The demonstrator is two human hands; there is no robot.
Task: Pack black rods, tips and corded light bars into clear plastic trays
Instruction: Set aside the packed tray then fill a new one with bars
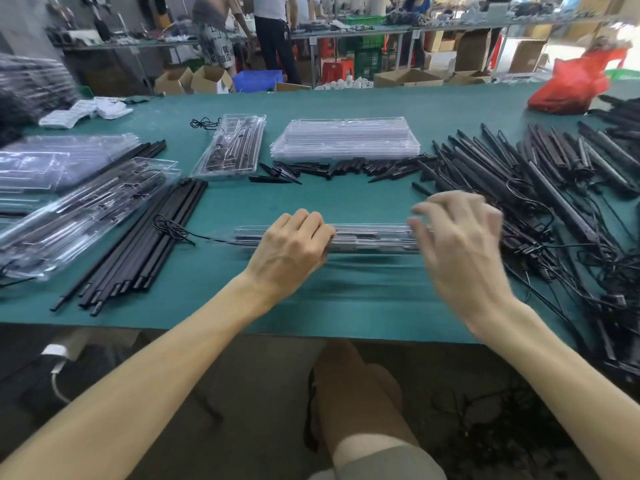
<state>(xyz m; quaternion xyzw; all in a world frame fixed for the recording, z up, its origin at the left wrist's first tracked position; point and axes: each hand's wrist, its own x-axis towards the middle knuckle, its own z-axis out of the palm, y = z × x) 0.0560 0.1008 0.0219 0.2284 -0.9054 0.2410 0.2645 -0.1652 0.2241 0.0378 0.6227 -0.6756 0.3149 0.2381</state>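
A clear plastic tray with black parts inside lies across the green table in front of me. My left hand grips its left part, fingers curled over the far edge. My right hand hovers blurred over the tray's right end, fingers loosely spread, holding nothing that I can make out. A thin black cord trails from the tray's left end. Black rods lie in a bundle at the left. Black tips lie in a row beyond the tray. Corded light bars are heaped at the right.
A stack of empty clear trays stands at the back centre. One filled tray lies to its left, and more filled trays pile up at the far left. A red bag sits at the back right. People stand at benches behind.
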